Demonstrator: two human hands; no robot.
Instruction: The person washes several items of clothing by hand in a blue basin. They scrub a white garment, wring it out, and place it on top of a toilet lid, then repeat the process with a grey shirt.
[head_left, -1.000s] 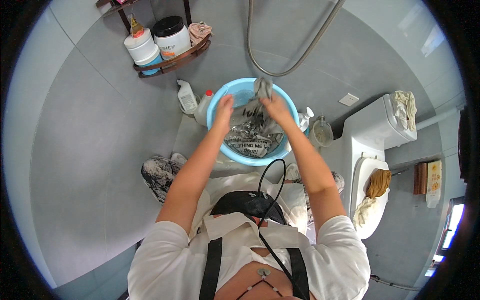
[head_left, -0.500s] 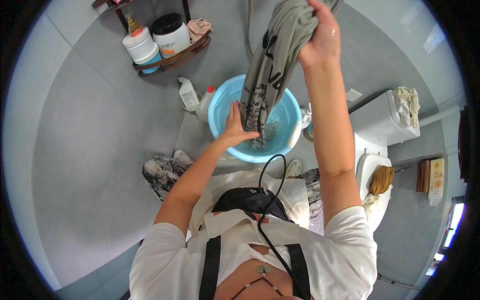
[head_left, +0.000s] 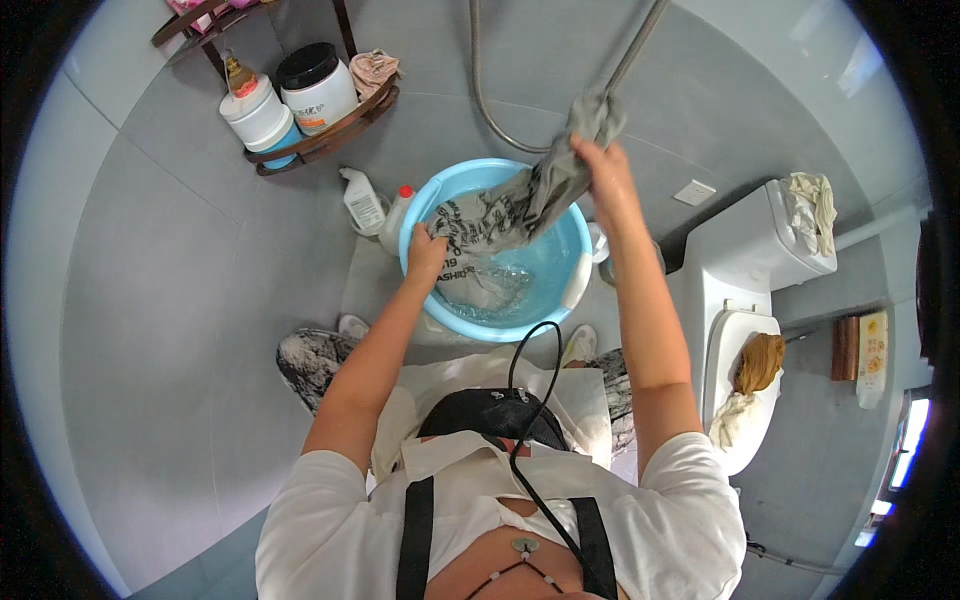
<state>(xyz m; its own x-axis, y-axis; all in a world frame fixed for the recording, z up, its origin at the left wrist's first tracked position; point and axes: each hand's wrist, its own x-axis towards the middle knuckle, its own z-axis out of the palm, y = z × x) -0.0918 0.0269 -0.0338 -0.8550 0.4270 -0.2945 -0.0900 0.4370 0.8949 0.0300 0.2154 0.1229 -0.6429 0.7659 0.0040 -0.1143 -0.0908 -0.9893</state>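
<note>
A wet grey printed garment [head_left: 510, 212] with dark lettering stretches across a light blue basin [head_left: 572, 240]. Its lower part lies in the water. My left hand [head_left: 428, 253] is closed on the cloth at the basin's left side. Over the far right rim, my right hand [head_left: 606, 180] grips a bunched part, and a loose end sticks up beyond the fingers. What kind of garment it is cannot be made out.
Left of the basin stand a white bottle [head_left: 362, 203] and a red-capped jug [head_left: 395, 222]. A corner shelf [head_left: 330, 138] holds tubs. A metal shower hose [head_left: 483, 90] hangs behind. At right is a toilet [head_left: 735, 255] with cloths [head_left: 760, 363] on its lid.
My right hand has come down and nearer, lowering the garment from its raised hang. My left hand has moved left and closed on the cloth, which now spreads wider in the basin.
</note>
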